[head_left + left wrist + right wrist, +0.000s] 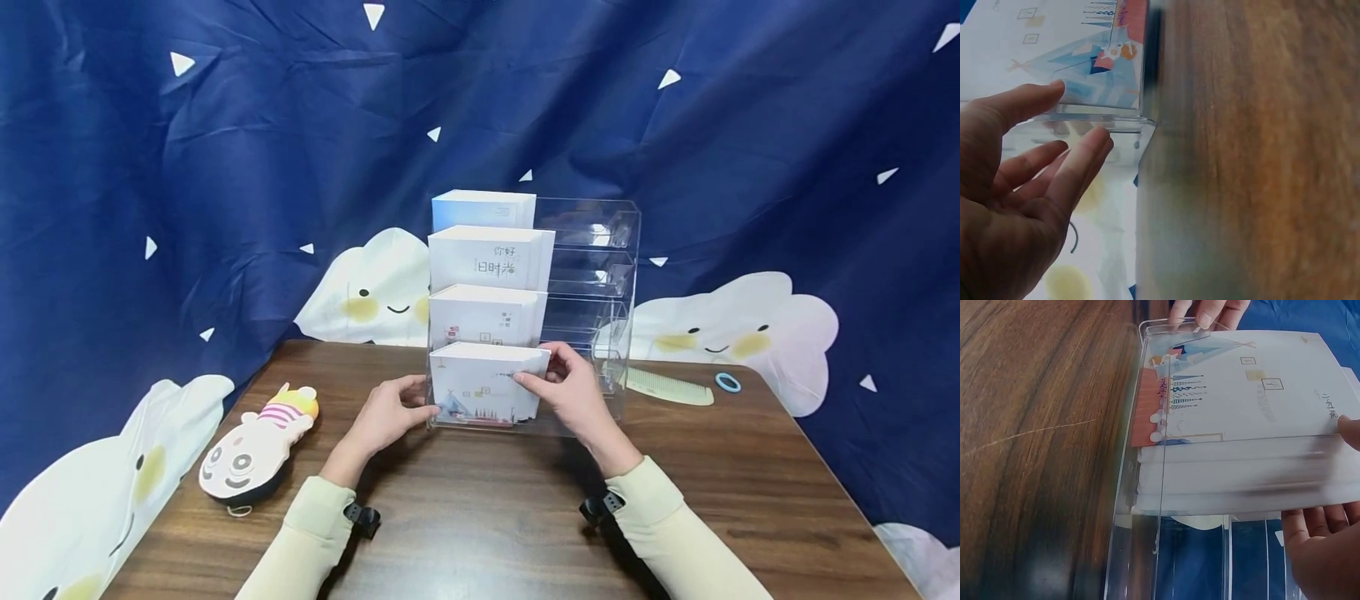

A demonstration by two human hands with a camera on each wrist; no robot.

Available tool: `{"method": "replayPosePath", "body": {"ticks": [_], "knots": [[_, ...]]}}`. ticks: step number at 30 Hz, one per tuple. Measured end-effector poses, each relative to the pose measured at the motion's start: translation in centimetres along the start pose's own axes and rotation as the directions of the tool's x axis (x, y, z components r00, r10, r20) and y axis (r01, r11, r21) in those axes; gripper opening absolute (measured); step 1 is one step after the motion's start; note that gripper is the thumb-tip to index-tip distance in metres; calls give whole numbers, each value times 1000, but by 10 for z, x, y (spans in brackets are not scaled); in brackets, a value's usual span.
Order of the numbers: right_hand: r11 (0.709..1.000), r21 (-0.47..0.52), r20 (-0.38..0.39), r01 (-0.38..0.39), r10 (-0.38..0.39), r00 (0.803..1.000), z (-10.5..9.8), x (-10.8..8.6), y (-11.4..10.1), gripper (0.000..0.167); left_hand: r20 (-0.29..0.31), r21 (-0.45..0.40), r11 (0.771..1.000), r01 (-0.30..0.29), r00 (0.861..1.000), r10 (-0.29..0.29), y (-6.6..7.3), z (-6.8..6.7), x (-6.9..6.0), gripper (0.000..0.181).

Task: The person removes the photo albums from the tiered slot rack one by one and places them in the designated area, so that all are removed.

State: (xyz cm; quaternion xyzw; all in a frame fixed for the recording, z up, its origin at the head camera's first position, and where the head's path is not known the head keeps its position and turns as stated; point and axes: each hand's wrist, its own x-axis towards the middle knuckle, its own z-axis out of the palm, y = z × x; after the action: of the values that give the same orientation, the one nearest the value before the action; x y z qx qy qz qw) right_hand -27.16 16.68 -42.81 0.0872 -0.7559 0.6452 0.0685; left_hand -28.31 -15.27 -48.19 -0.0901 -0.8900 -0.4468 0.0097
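Note:
A clear acrylic display rack (628, 250) with several tiers stands on the table, white booklets filling its left side. My right hand (579, 398) pinches the right end of the front stack of booklets (480, 379), thumb on the printed cover and fingers behind. In the right wrist view, the layered edges of that stack (1241, 472) show. At the rack's lower left corner, my left hand (386, 414) holds the side edge, thumb at the front and fingers outside the wall. The left wrist view shows that thumb (1029, 100) by the tent picture on the cover (1094, 65).
A cartoon plush pouch (251, 450) lies at the table's left. To the right of the rack are a pale green comb (670, 387) and a blue ring (727, 382). A dark blue curtain (300, 108) with clouds hangs behind the wooden table (480, 517).

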Motion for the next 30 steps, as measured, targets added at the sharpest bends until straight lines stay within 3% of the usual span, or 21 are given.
{"method": "replayPosePath", "body": {"ticks": [16,30], "knots": [[1000,-24,-26,0,-1,1000,4,6,0,40,12,-21,1000,-6,1000,6,1,2,2,60],[999,35,-29,24,-23,999,-7,3,-11,42,2,-12,1000,-17,1000,17,-2,1,0,60]]}}
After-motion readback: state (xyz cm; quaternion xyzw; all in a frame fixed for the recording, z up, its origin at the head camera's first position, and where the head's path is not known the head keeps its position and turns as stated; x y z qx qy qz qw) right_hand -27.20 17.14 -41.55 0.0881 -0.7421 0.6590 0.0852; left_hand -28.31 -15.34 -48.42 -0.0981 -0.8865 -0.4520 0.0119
